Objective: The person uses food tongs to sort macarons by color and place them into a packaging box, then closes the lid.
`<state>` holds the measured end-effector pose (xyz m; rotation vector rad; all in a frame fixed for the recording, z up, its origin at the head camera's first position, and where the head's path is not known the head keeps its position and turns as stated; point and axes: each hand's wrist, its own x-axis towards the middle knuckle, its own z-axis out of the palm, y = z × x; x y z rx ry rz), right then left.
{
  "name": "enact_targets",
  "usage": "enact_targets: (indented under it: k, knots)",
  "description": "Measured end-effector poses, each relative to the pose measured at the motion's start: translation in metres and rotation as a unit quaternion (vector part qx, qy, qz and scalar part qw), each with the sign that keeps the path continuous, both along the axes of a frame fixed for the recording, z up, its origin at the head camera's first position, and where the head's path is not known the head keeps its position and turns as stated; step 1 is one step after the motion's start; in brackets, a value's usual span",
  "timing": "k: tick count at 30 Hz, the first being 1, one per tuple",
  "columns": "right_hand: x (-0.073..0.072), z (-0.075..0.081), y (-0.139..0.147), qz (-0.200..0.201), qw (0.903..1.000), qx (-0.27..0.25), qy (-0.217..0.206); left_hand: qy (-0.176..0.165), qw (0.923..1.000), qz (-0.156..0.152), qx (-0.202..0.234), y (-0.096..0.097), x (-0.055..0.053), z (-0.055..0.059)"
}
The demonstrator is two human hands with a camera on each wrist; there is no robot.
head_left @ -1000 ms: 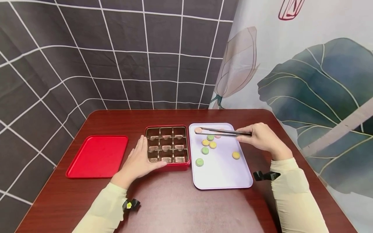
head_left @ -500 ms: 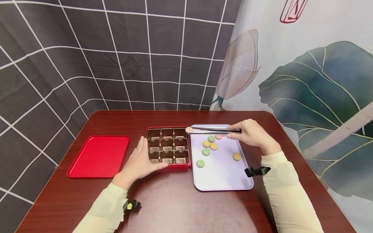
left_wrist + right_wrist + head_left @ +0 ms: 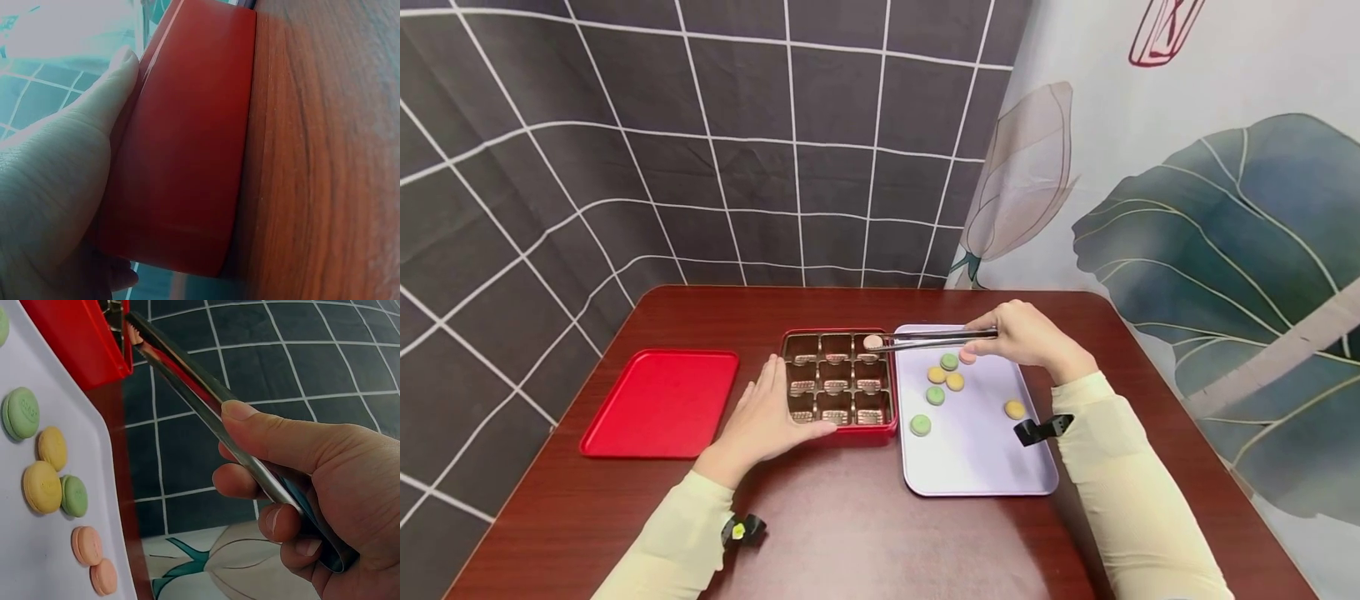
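R hand [image 3: 1030, 337] grips tongs [image 3: 253, 465], which pinch pink macaron [image 3: 872, 342] at upper R of red box [image 3: 850, 436], mid-frame; L hand [image 3: 763, 417], fingers straight, touching box. Lilac tray [image 3: 977, 467] w/ other macarons [image 3: 954, 381] just beside, ctr-R; red lid [image 3: 658, 404] ctr-L.

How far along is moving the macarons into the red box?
Early on, it seems. Done: the red box stands open, the left hand against it; no macaron shows settled inside. In hand: the right hand holds tongs gripping a pink macaron over the box's back right. Remaining: eight macarons on the pale tray.
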<state>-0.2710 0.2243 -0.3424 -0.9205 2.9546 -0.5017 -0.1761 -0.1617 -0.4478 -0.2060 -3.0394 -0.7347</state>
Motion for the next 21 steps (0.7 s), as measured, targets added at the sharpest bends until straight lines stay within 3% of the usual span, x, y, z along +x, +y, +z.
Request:
enact_targets:
  k: [14, 21]
  knots:
    - [-0.01, 0.007, -0.018, 0.02, 0.999, 0.029, -0.027, 0.001, 1.0, 0.004, -0.007, 0.001, 0.001, 0.001]
    - [-0.015, 0.007, -0.025, 0.03, 0.9982, 0.048, -0.02, 0.009, 0.9997, 0.006, -0.02, 0.002, 0.001, 0.0]
